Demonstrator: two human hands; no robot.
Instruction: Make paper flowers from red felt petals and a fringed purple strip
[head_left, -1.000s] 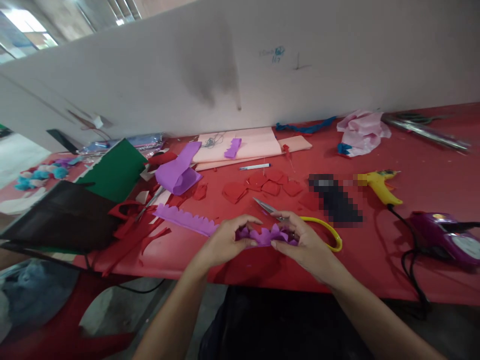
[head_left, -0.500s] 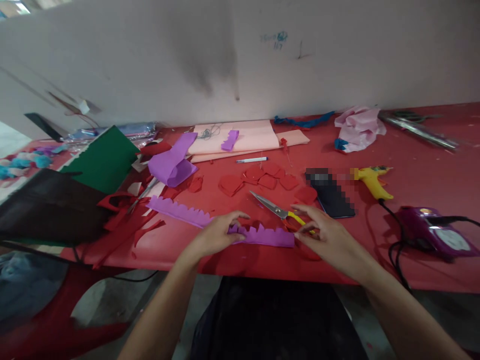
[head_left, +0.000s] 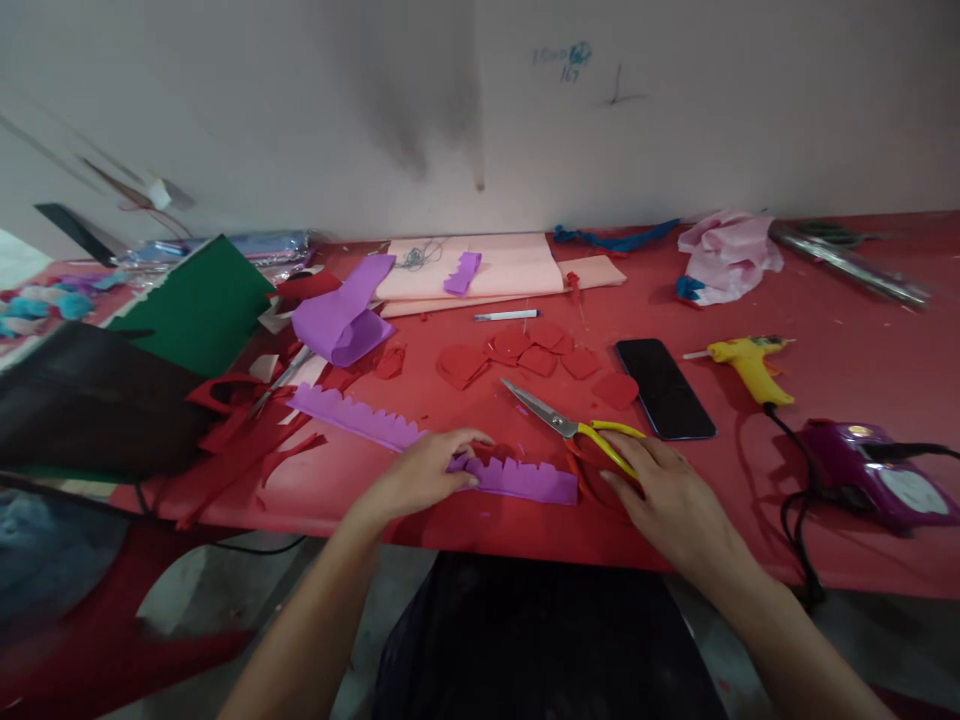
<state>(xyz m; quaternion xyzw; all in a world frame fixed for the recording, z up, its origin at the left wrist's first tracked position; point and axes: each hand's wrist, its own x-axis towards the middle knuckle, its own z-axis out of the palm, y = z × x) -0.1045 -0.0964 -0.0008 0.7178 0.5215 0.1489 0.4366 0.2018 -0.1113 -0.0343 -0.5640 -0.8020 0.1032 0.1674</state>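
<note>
A: State the reference and hand positions.
B: Twelve o'clock was toward the wall [head_left: 262, 120]. The hands were apart from each other. The left hand [head_left: 424, 475] was clamped on the strip [head_left: 536, 483], thumb against fingers.
A: And the right hand [head_left: 667, 495]?
B: Its thumb and fingers were spread at the yellow handle of the scissors [head_left: 551, 413]. Firm contact could not be confirmed.
A: Locate the workpieces.
B: The strip lay on the table [head_left: 420, 385], extending to 3 o'clock of the left hand, notched edge toward 12. The scissors lay at its 1 o'clock, tip toward 10. Another notched length [head_left: 352, 415] lay at the left hand's 10 o'clock; any join behind the hand was hidden.
A: Adjacent items?
B: The phone [head_left: 666, 390] was at the right hand's 12 o'clock, and the glue gun [head_left: 754, 372] at the phone's 3. Red pieces [head_left: 461, 366] lay at the scissors' 10 to 12.
</note>
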